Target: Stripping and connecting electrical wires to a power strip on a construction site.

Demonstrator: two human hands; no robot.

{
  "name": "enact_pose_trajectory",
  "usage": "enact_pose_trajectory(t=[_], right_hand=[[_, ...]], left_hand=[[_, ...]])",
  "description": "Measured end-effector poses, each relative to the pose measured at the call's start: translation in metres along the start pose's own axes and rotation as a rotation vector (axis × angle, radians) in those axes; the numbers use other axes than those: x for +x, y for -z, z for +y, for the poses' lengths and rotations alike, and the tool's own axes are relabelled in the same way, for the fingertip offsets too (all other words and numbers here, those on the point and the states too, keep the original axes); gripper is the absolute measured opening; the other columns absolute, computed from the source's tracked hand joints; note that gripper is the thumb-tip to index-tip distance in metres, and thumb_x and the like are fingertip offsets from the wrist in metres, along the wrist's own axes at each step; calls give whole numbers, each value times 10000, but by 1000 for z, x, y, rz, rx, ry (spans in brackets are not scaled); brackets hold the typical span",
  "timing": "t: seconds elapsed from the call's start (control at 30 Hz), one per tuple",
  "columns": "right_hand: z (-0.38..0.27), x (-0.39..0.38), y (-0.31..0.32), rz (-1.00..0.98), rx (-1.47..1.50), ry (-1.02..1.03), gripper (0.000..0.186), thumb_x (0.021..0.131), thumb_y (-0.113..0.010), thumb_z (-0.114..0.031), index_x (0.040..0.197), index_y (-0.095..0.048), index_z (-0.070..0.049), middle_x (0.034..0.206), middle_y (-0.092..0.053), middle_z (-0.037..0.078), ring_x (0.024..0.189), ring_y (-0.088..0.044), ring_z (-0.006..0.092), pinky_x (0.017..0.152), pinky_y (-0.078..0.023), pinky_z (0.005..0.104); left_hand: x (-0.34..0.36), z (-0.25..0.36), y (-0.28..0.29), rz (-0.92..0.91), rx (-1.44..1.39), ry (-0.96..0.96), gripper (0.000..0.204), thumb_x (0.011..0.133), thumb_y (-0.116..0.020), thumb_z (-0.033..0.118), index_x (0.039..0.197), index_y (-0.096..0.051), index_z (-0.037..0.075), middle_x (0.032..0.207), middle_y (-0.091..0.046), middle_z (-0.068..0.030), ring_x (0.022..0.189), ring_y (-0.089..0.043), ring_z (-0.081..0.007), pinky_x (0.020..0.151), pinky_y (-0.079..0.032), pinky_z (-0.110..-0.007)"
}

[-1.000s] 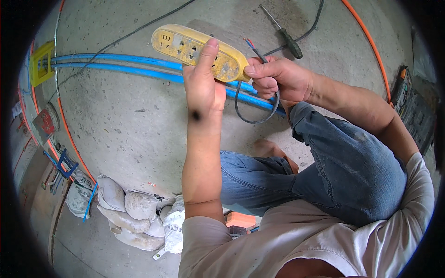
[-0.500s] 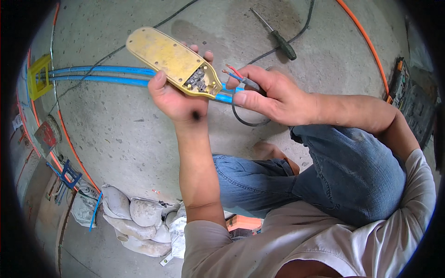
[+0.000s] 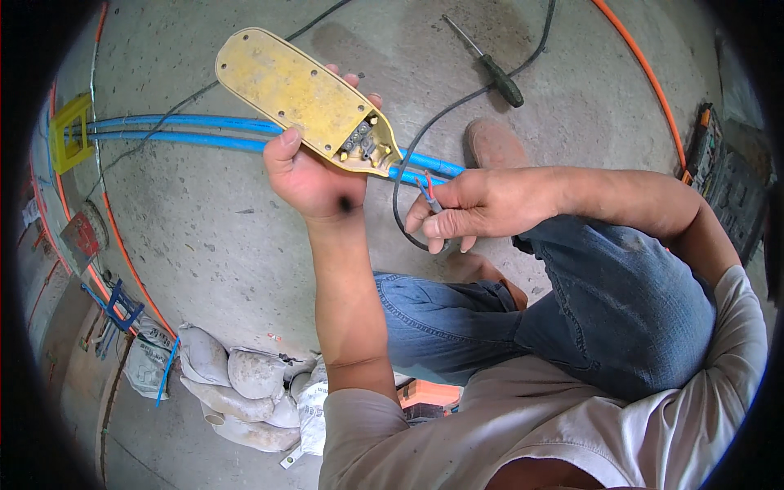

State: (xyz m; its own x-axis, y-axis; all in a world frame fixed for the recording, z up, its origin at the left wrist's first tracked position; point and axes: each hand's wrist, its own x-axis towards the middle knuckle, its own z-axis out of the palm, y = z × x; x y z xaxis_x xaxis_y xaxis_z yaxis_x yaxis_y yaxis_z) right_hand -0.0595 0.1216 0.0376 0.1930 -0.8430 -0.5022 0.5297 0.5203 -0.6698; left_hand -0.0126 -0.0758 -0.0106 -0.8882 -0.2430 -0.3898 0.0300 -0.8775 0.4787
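Note:
My left hand (image 3: 304, 181) is closed round a dusty yellow power strip (image 3: 290, 88), its screwed back facing up. At the strip's narrow end, a small compartment (image 3: 366, 144) with metal terminals lies uncovered. Between the thumb and fingers of my right hand (image 3: 474, 206) is the stripped end of a black cable (image 3: 398, 196), with red and blue wires (image 3: 426, 188) poking out. Those wire tips are a short way from the strip, not touching it. The cable loops up and away across the floor.
On the concrete lies a screwdriver (image 3: 500, 79) with a dark green handle. Blue pipes (image 3: 188, 140) run beneath the strip to a yellow frame (image 3: 72, 135). An orange hose (image 3: 645, 65) curves at the right, near a black case (image 3: 719, 171). Stacked sacks (image 3: 245, 392) stand lower left.
My right hand has drawn the cable end down and away from the power strip. The strip has shifted slightly and tilted, and a shoe now shows beyond my right wrist.

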Motion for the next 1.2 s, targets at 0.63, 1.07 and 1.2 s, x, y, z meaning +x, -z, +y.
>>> enact_pose_trajectory(t=[0.63,1.07,1.2], right_hand=[[4,7,5,247,344,260,227,953,-574,-227,1011,-609,-10,848,-675,51,692,-606,79,625,-505,212],[3,4,3,335,252,49,324,989,-502,-312,988,-663,-30,684,-620,-18,568,-509,29,475,-410,184],[3,5,2,327,241,38,318,990,-502,-306,983,-660,-30,683,-617,-19,574,-507,28,477,-410,186]], left_hand=[[1,-2,-3,95,-15,20,691,764,-496,262,1390,-346,11,1281,-496,-242,1158,-514,-395,966,-413,-589],[0,-2,-5,99,-4,18,687,763,-495,255,1391,-350,17,1283,-490,-248,1156,-518,-397,970,-406,-593],[-1,0,-4,85,0,11,703,759,-495,255,1403,-336,22,1297,-480,-249,1167,-512,-399,968,-409,-595]])
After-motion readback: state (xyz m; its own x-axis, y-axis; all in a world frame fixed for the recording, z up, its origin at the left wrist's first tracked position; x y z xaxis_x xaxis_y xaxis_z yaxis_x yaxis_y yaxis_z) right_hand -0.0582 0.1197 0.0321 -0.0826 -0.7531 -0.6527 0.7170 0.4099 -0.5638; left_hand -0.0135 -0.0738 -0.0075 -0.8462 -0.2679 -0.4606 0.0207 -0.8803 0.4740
